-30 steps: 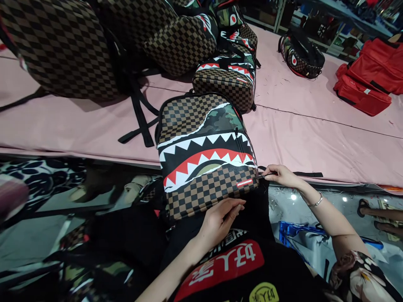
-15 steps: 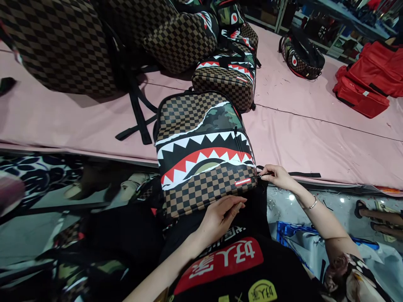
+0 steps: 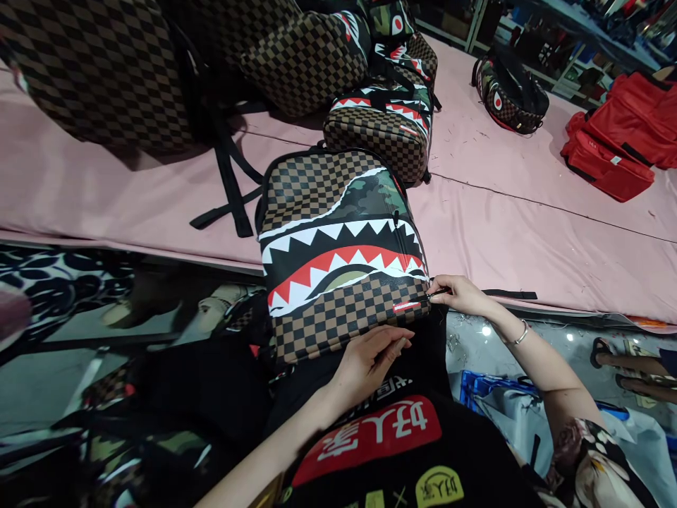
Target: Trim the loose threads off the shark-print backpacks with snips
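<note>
Checkered backpack [image 3: 343, 243] | pink table's [image 3: 529, 247] near edge | your right hand [image 3: 460, 295] pinches a small dark tool [image 3: 438, 291] at right near corner | left hand [image 3: 366, 360]: grip unclear | likely corner detailing; next needs steadying

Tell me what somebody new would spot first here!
Probably the brown-and-black checkered backpack with jagged white teeth, in the middle. Next might come the bright red bag, at upper right on the pink cloth-covered table, then the bare right hand, pinching a thin dark item at the backpack's lower right corner.
</note>
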A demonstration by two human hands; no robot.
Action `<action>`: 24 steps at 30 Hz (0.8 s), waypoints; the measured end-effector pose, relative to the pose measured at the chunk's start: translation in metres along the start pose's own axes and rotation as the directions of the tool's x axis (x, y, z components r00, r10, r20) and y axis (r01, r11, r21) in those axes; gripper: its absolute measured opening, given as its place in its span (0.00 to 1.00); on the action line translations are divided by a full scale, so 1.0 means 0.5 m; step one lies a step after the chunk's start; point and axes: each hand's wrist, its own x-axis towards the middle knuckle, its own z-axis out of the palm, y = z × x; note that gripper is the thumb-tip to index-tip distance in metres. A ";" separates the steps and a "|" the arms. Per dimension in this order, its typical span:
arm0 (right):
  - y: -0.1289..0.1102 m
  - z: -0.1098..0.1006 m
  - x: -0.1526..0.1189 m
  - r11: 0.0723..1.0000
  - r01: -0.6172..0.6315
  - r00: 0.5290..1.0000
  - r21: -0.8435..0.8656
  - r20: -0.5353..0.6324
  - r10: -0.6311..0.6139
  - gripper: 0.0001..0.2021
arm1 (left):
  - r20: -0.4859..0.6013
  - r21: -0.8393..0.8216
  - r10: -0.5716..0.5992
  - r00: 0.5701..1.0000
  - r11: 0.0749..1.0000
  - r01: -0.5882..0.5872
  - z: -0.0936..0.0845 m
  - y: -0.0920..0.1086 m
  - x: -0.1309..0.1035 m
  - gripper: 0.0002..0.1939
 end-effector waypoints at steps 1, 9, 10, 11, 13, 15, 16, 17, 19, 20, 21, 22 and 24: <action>-0.006 0.001 0.002 1.000 0.007 1.000 -0.019 0.002 -0.007 0.05 | 0.002 -0.005 -0.005 1.000 1.000 0.005 -0.001 0.001 0.000 0.11; -0.052 0.019 0.022 0.987 0.013 1.000 -0.158 0.030 -0.008 0.03 | -0.002 -0.013 -0.004 1.000 1.000 0.004 -0.005 0.000 -0.001 0.10; -0.056 0.024 0.025 0.986 0.025 0.999 -0.165 0.041 -0.018 0.03 | -0.004 -0.013 -0.008 1.000 1.000 0.008 -0.006 0.000 -0.001 0.10; -0.060 0.028 0.028 0.984 0.040 0.998 -0.172 0.050 -0.031 0.03 | -0.003 -0.012 -0.014 1.000 1.000 0.014 -0.006 0.000 -0.001 0.10; -0.067 0.035 0.032 0.981 0.070 0.996 -0.180 0.065 -0.059 0.03 | -0.007 -0.009 -0.018 1.000 1.000 0.018 -0.008 0.000 -0.002 0.10; -0.070 0.034 0.031 0.981 0.080 0.996 -0.176 0.062 -0.070 0.03 | -0.016 -0.005 -0.018 1.000 1.000 0.017 -0.011 0.002 -0.004 0.10; -0.070 0.031 0.029 0.983 0.073 0.997 -0.169 0.052 -0.065 0.03 | -0.023 -0.004 -0.016 1.000 1.000 0.016 -0.013 0.002 -0.005 0.10; -0.069 0.025 0.026 0.986 0.060 0.998 -0.157 0.040 -0.054 0.03 | -0.029 -0.004 -0.016 0.999 1.000 0.016 -0.015 0.003 -0.006 0.10; -0.061 0.009 0.016 0.992 0.031 0.999 -0.123 0.015 -0.029 0.03 | -0.036 -0.005 -0.021 0.999 1.000 0.021 -0.019 0.002 -0.009 0.11; -0.055 0.000 0.010 0.994 0.019 1.000 -0.104 0.008 -0.018 0.03 | -0.036 -0.004 -0.026 0.999 1.000 0.026 -0.021 0.000 -0.009 0.11; -0.048 -0.008 0.004 0.996 0.005 1.000 -0.084 0.002 -0.005 0.03 | -0.033 -0.004 -0.026 0.999 1.000 0.026 -0.022 -0.003 -0.010 0.11; -0.040 -0.015 -0.003 0.998 -0.010 1.000 -0.065 0.000 0.010 0.03 | -0.031 -0.002 -0.020 0.999 1.000 0.020 -0.022 -0.006 -0.010 0.11; -0.026 -0.025 -0.013 0.998 -0.042 0.999 -0.038 -0.006 0.042 0.04 | -0.027 -0.005 0.004 1.000 1.000 -0.004 -0.021 -0.014 -0.010 0.11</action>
